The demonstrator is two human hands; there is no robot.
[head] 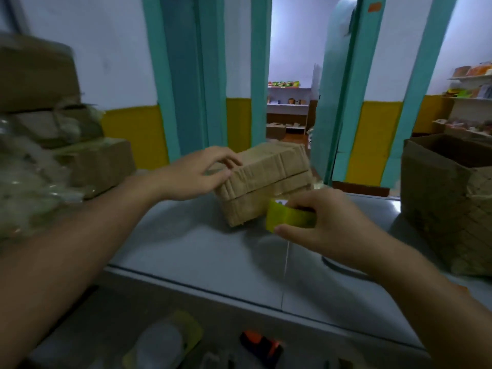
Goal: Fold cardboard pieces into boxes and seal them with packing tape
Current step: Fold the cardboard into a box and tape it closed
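One small box (263,185) of brown cardboard stands on the grey desk (186,251), near its far edge, with its flaps folded shut. A seam runs lengthwise across the face turned toward the camera. The left hand (202,174) grips the box's left end, fingers bent over the top edge and thumb lying along the near face.

The right hand (319,225) holds the one roll of tape (290,217), yellow-green in colour. Its fingers curl over the top of the roll and its thumb is under the lower rim. The roll is just beside the box's near right corner; whether they touch cannot be told. A pale patch on the roll may be a label, too blurred to read.

At the right end of the desk stands one big open box (447,203), its near wall crumpled. To the left is a stack of boxes (40,102), about three, partly under clear plastic and blurred. Below the desk's near edge lie one black and orange tool (262,344) and one yellow-edged packet (165,342), neither with legible writing.
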